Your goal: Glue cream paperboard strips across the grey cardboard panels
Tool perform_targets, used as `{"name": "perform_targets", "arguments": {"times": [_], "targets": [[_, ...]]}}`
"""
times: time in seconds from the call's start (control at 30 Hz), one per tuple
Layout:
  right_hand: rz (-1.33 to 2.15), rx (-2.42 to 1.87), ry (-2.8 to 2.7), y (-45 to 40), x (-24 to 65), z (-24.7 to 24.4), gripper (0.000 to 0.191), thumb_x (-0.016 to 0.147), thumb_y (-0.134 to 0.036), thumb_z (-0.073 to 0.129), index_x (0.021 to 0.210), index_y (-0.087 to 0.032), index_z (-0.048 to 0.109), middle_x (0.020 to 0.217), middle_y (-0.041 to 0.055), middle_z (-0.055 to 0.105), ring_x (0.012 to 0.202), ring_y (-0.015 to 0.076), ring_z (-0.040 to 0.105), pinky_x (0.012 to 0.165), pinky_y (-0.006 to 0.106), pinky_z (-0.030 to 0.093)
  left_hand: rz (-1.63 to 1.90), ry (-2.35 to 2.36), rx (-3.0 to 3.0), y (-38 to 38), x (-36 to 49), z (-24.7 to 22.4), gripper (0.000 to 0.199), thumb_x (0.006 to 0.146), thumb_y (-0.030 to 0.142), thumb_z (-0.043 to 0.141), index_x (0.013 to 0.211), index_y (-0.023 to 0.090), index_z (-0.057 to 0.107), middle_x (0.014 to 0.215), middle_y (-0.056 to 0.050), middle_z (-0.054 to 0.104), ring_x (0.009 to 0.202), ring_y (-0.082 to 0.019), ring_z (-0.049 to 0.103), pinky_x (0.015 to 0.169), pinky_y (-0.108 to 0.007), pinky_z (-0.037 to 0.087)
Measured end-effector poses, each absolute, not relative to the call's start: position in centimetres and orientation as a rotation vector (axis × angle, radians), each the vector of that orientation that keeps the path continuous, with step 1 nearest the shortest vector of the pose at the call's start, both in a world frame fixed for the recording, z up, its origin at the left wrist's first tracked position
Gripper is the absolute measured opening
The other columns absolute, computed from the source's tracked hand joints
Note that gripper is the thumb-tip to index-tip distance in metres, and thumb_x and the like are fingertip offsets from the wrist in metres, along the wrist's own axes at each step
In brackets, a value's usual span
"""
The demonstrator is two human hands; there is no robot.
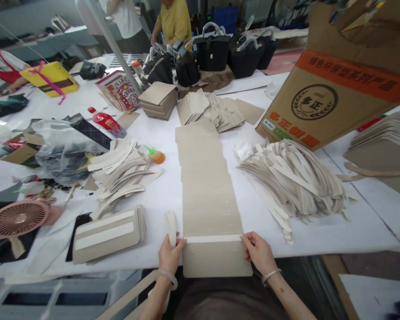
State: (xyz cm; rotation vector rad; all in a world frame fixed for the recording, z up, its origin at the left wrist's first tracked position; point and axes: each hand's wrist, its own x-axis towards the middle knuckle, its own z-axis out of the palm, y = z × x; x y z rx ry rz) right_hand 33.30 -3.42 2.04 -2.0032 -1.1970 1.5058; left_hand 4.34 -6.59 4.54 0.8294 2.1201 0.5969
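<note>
A row of overlapping beige board panels (205, 191) runs away from me down the middle of the table. Across the nearest panel (216, 259) lies a narrow white strip (213, 239). My left hand (170, 254) pinches the strip's left end, and a few more loose strips (170, 226) stick up from the same hand. At the other end, my right hand (257, 251) has thumb and fingers closed on the strip by the panel's right edge. Small pale blobs dot the panels.
Left of the panels are a stack of boards with white strips (108, 231), a strip pile (120, 171), a small orange bottle (157, 155) and a pink fan (20, 218). On the right lie a large strip bundle (293, 178) and a cardboard box (333, 98). Black handbags (213, 51) stand behind.
</note>
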Motion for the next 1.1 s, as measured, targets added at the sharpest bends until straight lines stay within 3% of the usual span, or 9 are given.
{"name": "perform_targets", "arguments": {"times": [0.67, 1.1], "targets": [[1.342, -2.082, -1.236, -3.2, 32.7, 3.0, 0.021, 0.079, -0.035, 0.044, 0.064, -0.020, 0.046, 0.045, -0.0070, 0.052, 0.035, 0.0091, 0.053, 0.038, 0.018, 0.035, 0.375, 2.142, 0.897, -6.1, 4.0, 4.6, 0.049, 0.060, 0.056, 0.058, 0.093, 0.020, 0.055, 0.079, -0.003, 0.068, 0.085, -0.028, 0.061, 0.080, -0.038, 0.041], [1.312, -2.089, -1.246, -3.0, 32.5, 2.9, 0.016, 0.078, -0.030, 0.046, 0.065, -0.021, 0.042, 0.042, -0.0098, 0.045, 0.030, 0.0088, 0.049, 0.034, 0.017, 0.031, 0.413, 2.164, 0.948, -6.1, 4.8, 4.6, 0.038, 0.062, 0.053, 0.055, 0.084, 0.021, 0.052, 0.068, 0.000, 0.063, 0.073, -0.024, 0.062, 0.073, -0.034, 0.043]]}}
